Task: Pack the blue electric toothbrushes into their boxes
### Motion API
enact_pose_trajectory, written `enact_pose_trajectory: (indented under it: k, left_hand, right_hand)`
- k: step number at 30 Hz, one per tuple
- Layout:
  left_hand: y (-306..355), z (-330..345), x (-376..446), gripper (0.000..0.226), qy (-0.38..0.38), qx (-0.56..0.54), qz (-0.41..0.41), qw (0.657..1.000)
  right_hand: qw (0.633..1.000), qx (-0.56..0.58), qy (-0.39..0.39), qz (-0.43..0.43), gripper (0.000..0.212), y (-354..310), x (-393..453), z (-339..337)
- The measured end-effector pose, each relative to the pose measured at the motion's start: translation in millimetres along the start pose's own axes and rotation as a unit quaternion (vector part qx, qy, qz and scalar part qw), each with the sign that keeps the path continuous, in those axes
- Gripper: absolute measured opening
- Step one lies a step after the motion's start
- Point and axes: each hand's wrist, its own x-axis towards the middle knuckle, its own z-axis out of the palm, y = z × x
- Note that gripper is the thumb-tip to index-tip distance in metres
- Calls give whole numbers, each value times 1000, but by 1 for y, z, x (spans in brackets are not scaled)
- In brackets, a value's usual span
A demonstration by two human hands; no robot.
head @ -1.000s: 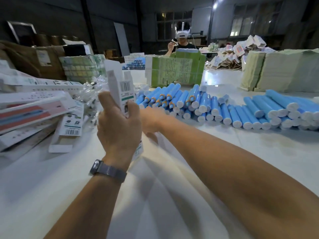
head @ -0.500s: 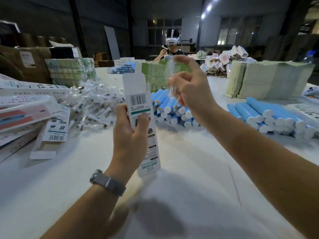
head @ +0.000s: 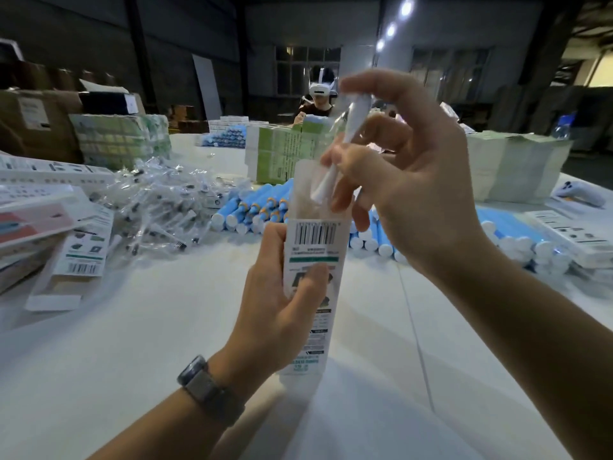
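Upright, the tall white printed cardboard box [head: 313,287] sits gripped in the left hand [head: 278,303], top flap open. Above it, the right hand [head: 408,180] pinches a slim white bagged brush head [head: 345,141], its lower tip at the box's mouth.

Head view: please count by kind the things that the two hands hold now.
Printed toothbrush box: 1, gripped by the left hand
White brush head in clear wrap: 1, pinched by the right hand over the box's open top
Total: 2
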Motion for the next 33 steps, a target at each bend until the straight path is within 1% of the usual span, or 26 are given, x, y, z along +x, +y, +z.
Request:
enact_pose_trajectory:
  k: [2,4,6,9,13,17,18,21,23,26,28,29,31,33]
  left_hand:
    - [0,0,0,38,1,-4,-1,1000]
    - [-1,0,1,36,3,-7,-5,1000]
    - [-2,0,2,32,6,-12,-4,1000]
    - [-4,-1,2,32,6,-23,0,1000]
    - [-4,-2,1,33,3,-27,5,1000]
    - [-2,-1,1,34,-7,-22,20,1000]
    - [-2,-1,1,34,-9,-22,21,999]
    - [-1,-1,1,34,-7,-23,18,1000]
    - [-1,-1,1,32,-3,-23,18,1000]
    - [-1,-2,2,33,-5,-19,19,1000]
    - [-1,-1,1,35,-11,-12,28,999]
    - [-1,-1,1,35,-13,-9,32,999]
    - [-1,-1,1,34,-11,-10,35,999]
    - [-2,-1,2,31,-7,-11,35,999]
  right_hand:
    - [997,-73,-6,-10,27,2,0,0]
    - [990,-138,-15,-16,21,5,-1,1]
    - [986,-164,-36,-19,22,8,-4,5]
    - [976,-208,-52,-36,30,11,-5,10]
    - [980,-196,-11,-44,22,10,-2,5]
    - [976,-207,23,-66,19,5,-1,0]
    - [974,-214,18,-71,17,4,-1,-1]
    - [972,-218,-33,-79,17,3,-3,1]
    - [976,-201,-44,-76,20,3,-4,2]
    - [988,-148,-9,-45,22,3,-1,1]
    - [994,-101,17,-27,21,3,2,0]
    - [996,-86,18,-22,20,3,2,0]
    - [995,-97,-14,-18,19,2,2,1]
    - [984,-161,-73,-23,17,3,0,2]
